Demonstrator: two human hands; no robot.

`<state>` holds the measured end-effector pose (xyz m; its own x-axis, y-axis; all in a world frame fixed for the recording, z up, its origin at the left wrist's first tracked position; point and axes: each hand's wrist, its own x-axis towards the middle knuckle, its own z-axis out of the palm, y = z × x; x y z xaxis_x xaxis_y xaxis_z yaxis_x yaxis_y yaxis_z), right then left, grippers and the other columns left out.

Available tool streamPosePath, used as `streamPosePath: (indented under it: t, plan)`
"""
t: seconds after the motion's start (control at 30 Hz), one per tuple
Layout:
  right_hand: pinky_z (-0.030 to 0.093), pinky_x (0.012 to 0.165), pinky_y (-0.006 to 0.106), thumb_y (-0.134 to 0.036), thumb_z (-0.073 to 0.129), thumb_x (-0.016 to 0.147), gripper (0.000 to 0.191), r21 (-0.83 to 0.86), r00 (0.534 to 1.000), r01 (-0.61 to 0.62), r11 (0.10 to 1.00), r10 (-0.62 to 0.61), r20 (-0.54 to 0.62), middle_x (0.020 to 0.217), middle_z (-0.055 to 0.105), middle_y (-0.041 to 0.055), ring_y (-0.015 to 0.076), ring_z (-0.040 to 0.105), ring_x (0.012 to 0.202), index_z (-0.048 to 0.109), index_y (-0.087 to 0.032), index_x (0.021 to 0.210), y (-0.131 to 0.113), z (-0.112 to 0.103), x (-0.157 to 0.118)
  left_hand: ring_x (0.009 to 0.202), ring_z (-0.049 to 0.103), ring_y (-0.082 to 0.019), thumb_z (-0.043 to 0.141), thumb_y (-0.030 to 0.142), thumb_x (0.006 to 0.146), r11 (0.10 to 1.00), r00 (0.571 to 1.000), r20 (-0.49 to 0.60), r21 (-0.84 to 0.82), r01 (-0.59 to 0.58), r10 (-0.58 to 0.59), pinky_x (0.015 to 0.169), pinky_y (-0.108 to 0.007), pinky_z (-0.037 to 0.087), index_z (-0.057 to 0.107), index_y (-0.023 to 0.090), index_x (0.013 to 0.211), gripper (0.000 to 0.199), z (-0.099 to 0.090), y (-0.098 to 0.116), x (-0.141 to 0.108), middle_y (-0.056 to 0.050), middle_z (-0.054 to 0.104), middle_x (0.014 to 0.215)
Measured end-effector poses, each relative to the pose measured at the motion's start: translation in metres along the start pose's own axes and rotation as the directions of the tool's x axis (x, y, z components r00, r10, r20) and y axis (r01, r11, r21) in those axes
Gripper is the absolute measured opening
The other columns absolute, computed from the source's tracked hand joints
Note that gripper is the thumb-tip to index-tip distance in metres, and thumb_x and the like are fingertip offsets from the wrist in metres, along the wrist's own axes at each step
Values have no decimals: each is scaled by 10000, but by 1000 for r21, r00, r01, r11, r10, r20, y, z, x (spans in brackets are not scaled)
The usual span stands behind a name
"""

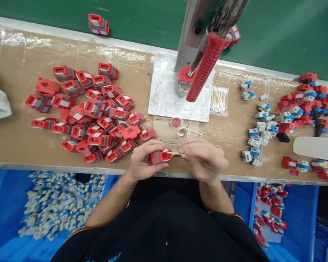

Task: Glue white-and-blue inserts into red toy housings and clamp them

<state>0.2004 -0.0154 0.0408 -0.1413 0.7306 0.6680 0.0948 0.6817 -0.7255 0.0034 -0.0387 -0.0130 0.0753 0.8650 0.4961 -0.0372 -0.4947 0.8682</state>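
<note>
Between the thumb and fingers of my left hand (pixel 142 159) is a red and grey toy vehicle piece (pixel 160 157), its hollow side facing up. My right hand (pixel 203 157) pinches a thin wooden stick, seemingly a cotton swab (pixel 176 153), whose far end meets the piece. Just beyond the hands are two small round cups, one with reddish contents (pixel 176 122) and one with a white-stemmed swab (pixel 194 132) lying across it. A clear bag of cotton swabs (pixel 219 100) lies farther back on the right.
Many red vehicle pieces (pixel 95 109) cover the bench's left side. A hand press with a red handle (pixel 207 67) rises from a metal plate (pixel 164 87), a red piece beneath it. White-blue pieces (pixel 262 127) and red assemblies lie right. Blue bins (pixel 5 203) sit below the front edge.
</note>
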Motion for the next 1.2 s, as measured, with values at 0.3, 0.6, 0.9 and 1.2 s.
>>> streamPosePath:
  t: [0.3,0.6,0.9,1.2]
  plan:
    - [661,863,423,-190,746,986,96,-380,974,-130,916,190,123,932,834,39,231,773,951,802,-268,983,31,-38,1,920,856,-226,930,310,865,982,996,-8,-169,82,-85,746,-255,687,738,201,1267,459,3,2,-4,-144,860,1126]
    - [609,868,371,-420,665,1025,382,-563,958,-278,778,264,-109,1368,684,102,257,675,1237,656,-297,1386,37,-117,-5,986,864,-259,936,282,854,988,985,-122,-111,108,-122,815,-301,716,753,176,1177,387,1,4,-5,-135,868,1093]
    - [452,1175,589,-250,674,878,320,-879,774,-342,333,629,-63,1301,770,163,387,631,1257,761,-211,1184,120,-214,69,1008,857,-218,987,218,773,970,971,-130,-162,179,-201,830,-245,704,743,223,1097,406,-4,8,3,-63,875,1083]
    - [617,832,386,-413,773,895,330,-376,846,-528,761,509,-159,1042,782,52,228,730,914,696,-275,1185,63,-170,24,922,846,-248,972,376,798,921,916,-122,-133,365,-381,804,-298,687,807,229,1094,369,1,42,4,-72,871,1041]
